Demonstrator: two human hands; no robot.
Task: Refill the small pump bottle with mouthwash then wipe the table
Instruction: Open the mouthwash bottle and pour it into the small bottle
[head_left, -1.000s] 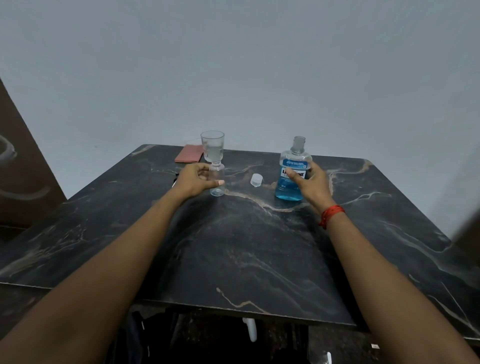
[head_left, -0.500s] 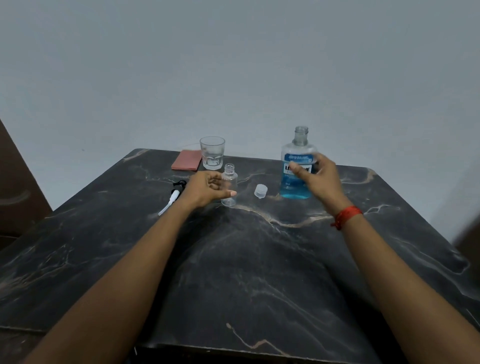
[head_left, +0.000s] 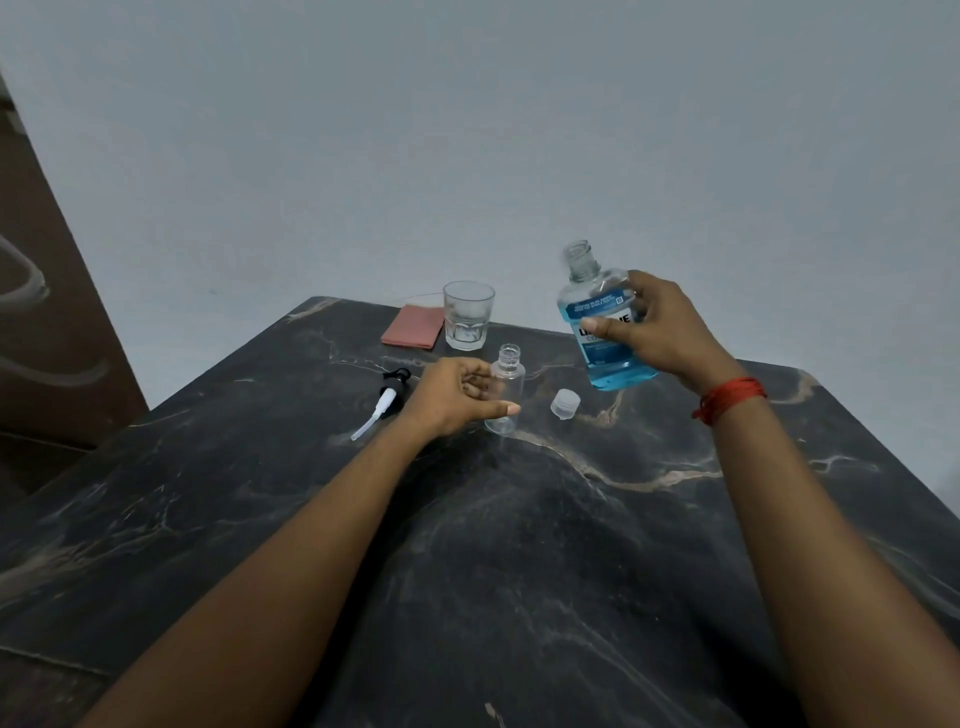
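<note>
A small clear bottle (head_left: 508, 384) stands upright and uncapped on the dark marble table (head_left: 519, 545). My left hand (head_left: 457, 395) curls round its left side and holds it. The mouthwash bottle (head_left: 602, 332), half full of blue liquid and with its cap off, is lifted off the table and tilted slightly left; my right hand (head_left: 660, 327) grips it round the label. Its clear cap (head_left: 564, 404) lies on the table between the two bottles. The black-and-white pump head (head_left: 384, 402) lies left of my left hand.
A clear drinking glass (head_left: 467, 322) stands behind the small bottle, with a folded pink cloth (head_left: 413, 333) to its left near the table's back edge. A brown door or panel (head_left: 47, 291) is at the left. A grey wall rises behind the table.
My right hand has lifted the mouthwash bottle off the table and tilted it slightly left. My left hand stays on the small bottle.
</note>
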